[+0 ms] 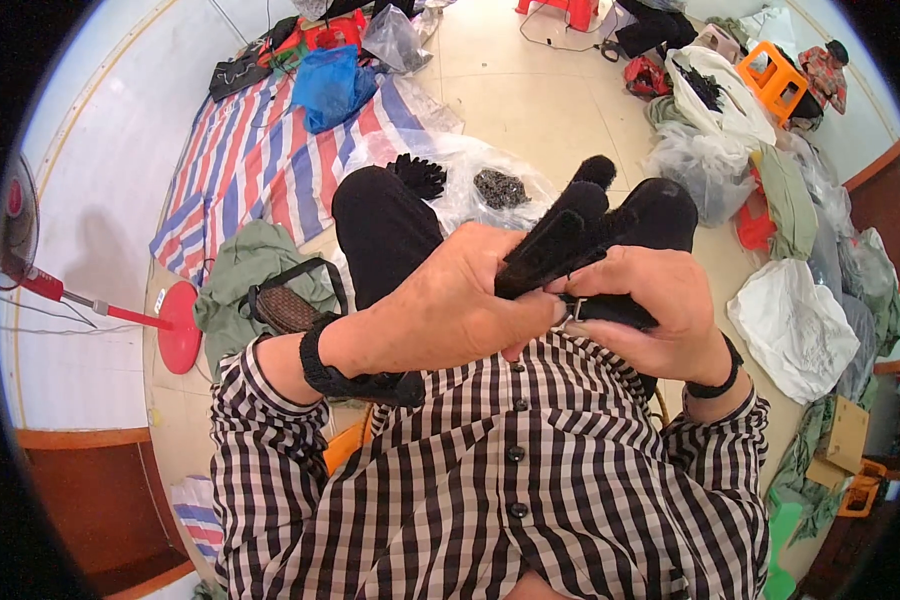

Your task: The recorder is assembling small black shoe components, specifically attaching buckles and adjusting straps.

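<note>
My left hand (460,295) is closed around several long black fabric straps (560,228) with rounded, fuzzy-looking ends that point up and away from me. In front of my belly, my right hand (660,300) pinches a short black strap end (620,311). A small metal buckle (573,308) sits on it between the two thumbs, and the thumb tips almost meet there. Whether the strap passes through the buckle is hidden by my fingers. Between my knees lies a clear plastic bag (470,160) with a dark heap (500,188) in it. Black strap pieces (419,176) bunch beside my left knee.
A striped sheet (260,150) covers the floor at the left, with a blue bag (332,88) on it. A red-based fan (178,328) and green cloth (255,265) stand near my left. Plastic bags (705,170), an orange stool (773,80) and another person (826,75) are at the right.
</note>
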A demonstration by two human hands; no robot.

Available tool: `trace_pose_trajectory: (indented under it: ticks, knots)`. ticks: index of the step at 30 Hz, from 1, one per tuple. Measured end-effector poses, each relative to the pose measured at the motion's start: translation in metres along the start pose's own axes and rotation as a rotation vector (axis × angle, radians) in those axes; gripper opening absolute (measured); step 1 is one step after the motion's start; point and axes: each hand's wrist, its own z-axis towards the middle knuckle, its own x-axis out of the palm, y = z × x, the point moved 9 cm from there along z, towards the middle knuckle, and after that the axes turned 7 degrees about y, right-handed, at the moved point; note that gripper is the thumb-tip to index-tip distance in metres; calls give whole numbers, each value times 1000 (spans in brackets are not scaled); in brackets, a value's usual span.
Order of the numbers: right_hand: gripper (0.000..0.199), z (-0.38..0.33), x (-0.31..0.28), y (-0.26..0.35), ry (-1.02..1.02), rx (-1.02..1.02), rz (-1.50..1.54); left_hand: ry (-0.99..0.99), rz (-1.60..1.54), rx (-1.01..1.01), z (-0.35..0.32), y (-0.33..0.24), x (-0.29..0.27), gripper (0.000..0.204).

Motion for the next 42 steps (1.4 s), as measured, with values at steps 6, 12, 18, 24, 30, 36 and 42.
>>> trace_pose_trajectory:
  ticks: [6,12,18,24,30,36,42]
  knots:
    - [19,-4,8,-26,49,173,383,-1,43,72,-2,2,-1,5]
    - [14,-1,12,-28,22,238,227,-107,302,287,-2,4,-2,2]
    - [10,-3,21,-33,28,279,206,-112,207,38,3,24,-5,8]
    - [8,1,26,-33,62,294,253,-13,-123,-252,-6,38,3,9]
    - [8,-4,36,-40,80,297,293,18,-146,-209,-6,40,7,9]
    - [10,-8,37,-45,116,353,375,77,-57,-292,-8,40,3,11]
    - [11,-4,34,-47,142,406,422,72,-92,-149,-3,35,6,10]
